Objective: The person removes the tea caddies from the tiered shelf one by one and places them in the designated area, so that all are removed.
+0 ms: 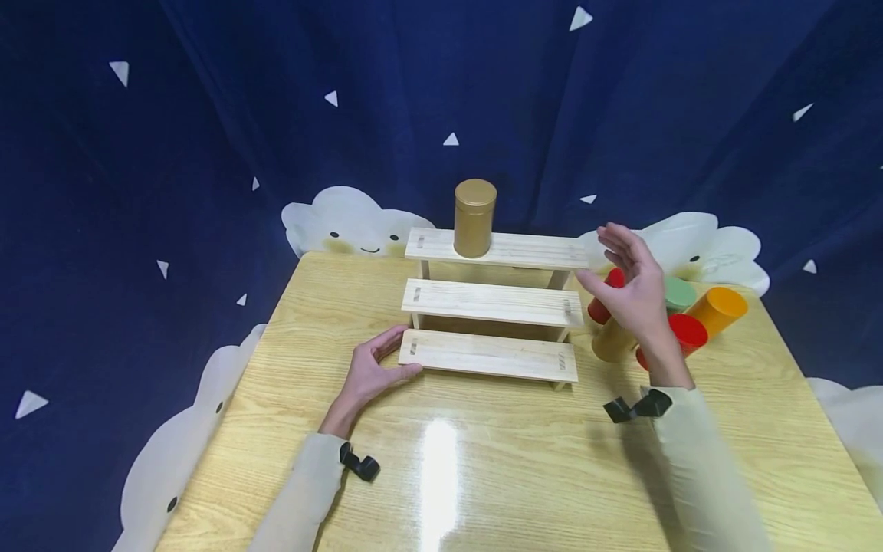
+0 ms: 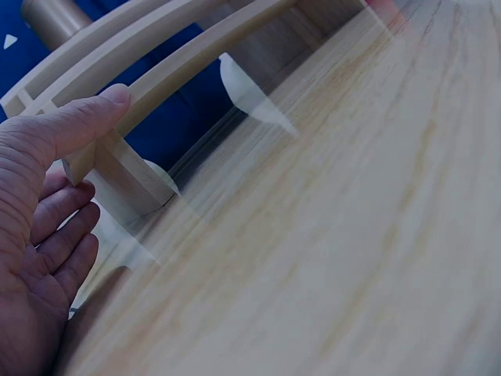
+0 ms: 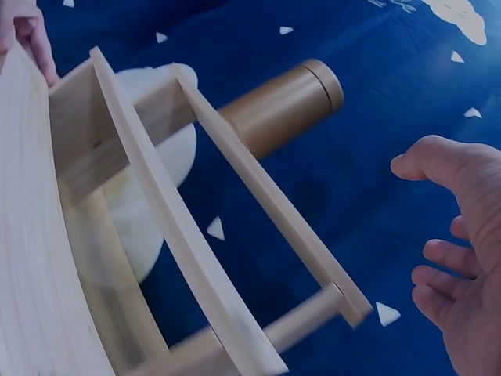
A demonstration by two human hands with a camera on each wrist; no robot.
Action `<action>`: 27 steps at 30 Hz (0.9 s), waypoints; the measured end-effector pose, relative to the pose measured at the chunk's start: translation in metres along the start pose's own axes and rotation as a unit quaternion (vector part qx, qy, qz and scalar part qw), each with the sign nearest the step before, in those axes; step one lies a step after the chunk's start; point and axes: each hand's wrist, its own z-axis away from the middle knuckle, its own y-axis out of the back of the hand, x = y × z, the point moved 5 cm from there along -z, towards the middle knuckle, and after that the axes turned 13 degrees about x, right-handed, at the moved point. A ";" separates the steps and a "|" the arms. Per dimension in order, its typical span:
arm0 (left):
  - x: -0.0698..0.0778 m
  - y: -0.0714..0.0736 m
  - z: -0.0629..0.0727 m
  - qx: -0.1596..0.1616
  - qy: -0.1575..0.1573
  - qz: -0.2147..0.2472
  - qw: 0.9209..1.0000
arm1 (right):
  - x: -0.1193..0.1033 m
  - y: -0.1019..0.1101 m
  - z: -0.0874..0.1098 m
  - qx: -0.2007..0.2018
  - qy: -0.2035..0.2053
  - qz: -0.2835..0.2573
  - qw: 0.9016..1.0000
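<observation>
A three-tier wooden step rack (image 1: 490, 354) stands on the table. One gold lidded canister (image 1: 474, 218) is upright on its top step, left of the middle. At the left end of the lowest step, my left hand (image 1: 369, 369) holds the board between thumb and fingers; the thumb (image 2: 90, 121) lies along the front edge in the left wrist view. My right hand (image 1: 633, 287) is raised beside the rack's right end, fingers loosely bent and apart from the thumb, holding nothing. In the right wrist view, a gap separates this hand (image 3: 473, 235) from the gold canister (image 3: 283, 108).
Right of the rack, partly behind my right hand, several canisters stand together on the table: a gold one (image 1: 611, 343), red ones (image 1: 688, 331), a green one (image 1: 679, 293) and an orange one (image 1: 720, 308). A dark blue curtain (image 1: 386, 69) hangs behind the table (image 1: 552, 468).
</observation>
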 end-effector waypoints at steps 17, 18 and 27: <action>-0.001 0.000 0.000 0.002 -0.001 0.008 1.000 | -0.011 -0.069 -0.006 -0.079 -0.015 -0.043 0.996; -0.001 0.000 0.000 0.001 -0.002 0.007 1.000 | -0.012 -0.073 -0.007 -0.083 -0.017 -0.045 0.995; 0.000 0.000 0.000 0.001 -0.003 0.009 1.000 | -0.015 -0.110 -0.008 -0.112 -0.023 -0.064 0.991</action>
